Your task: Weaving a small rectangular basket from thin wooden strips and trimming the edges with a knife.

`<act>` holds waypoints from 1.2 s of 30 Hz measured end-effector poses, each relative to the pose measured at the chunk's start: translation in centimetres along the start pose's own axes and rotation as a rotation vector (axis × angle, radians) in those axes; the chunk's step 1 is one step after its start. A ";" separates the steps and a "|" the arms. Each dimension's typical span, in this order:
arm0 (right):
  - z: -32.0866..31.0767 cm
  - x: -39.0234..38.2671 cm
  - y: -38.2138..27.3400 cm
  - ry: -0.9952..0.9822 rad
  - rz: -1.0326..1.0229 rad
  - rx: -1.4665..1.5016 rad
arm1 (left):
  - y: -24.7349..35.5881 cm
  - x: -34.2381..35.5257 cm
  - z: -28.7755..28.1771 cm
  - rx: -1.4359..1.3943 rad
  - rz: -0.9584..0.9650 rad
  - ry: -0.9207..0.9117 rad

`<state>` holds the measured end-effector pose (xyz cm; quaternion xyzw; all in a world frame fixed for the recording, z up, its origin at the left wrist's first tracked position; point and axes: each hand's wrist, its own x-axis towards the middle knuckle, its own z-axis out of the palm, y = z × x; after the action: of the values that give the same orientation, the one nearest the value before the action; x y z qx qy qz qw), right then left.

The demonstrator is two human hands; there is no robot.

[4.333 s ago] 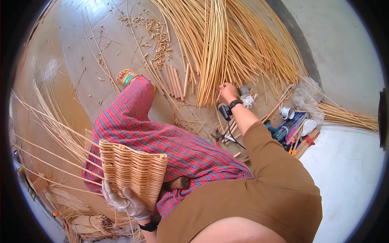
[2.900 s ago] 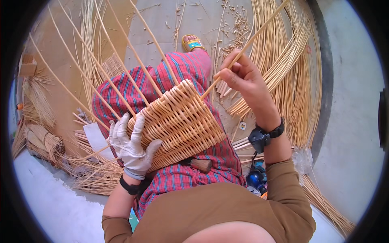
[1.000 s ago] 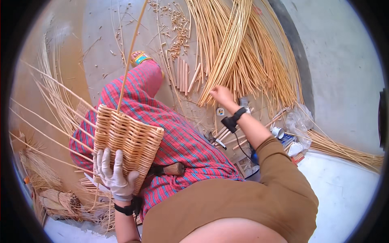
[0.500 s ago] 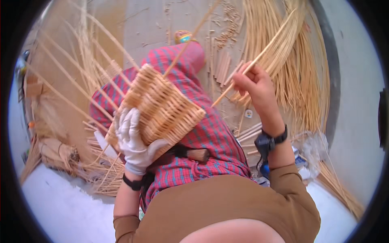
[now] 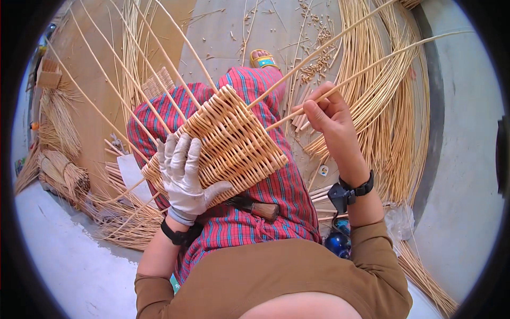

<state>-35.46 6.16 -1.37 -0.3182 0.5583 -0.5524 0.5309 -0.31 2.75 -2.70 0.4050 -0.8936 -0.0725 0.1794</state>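
Note:
A woven wicker panel [image 5: 234, 143] lies tilted across my lap, with several long rods sticking out from its far edges. My left hand [image 5: 183, 175], in a white glove, holds the panel at its near left part, fingers over the weave and thumb along the near edge. My bare right hand [image 5: 332, 114] pinches a long pale wicker rod [image 5: 388, 59] between thumb and fingers. The near end of that rod meets the panel's right edge; whether it is inserted there I cannot tell. Its far end reaches out to the upper right.
Large bundles of loose rods [image 5: 372, 111] lie on the floor at right. Short cut pieces [image 5: 320, 53] are scattered ahead. A dark-handled brush [image 5: 264, 211] rests on my lap. More bundled wicker [image 5: 64, 173] and a small box [image 5: 49, 73] stand at left.
The rod in my right hand has swung so its near end now meets the panel's right edge. The panel has shifted slightly right, and my left hand remains on it.

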 end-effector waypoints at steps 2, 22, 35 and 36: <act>0.6 0.0 0.2 -0.066 -0.035 0.058 | 0.1 -0.1 -0.1 0.042 0.025 -0.023; 1.4 -2.0 -3.6 -0.064 -0.826 -1.133 | 1.3 1.3 -0.3 -0.001 0.102 -0.001; 3.6 3.7 -5.8 -0.916 -0.345 -1.323 | -0.6 0.4 -0.1 0.037 0.166 -0.024; 4.0 3.3 -4.6 -0.879 -0.370 -1.300 | -0.7 0.3 0.2 0.018 0.161 0.002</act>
<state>-33.50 1.03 2.96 -0.8391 0.4463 -0.0202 0.3103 -0.04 2.05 -3.04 0.3337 -0.9236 -0.0492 0.1821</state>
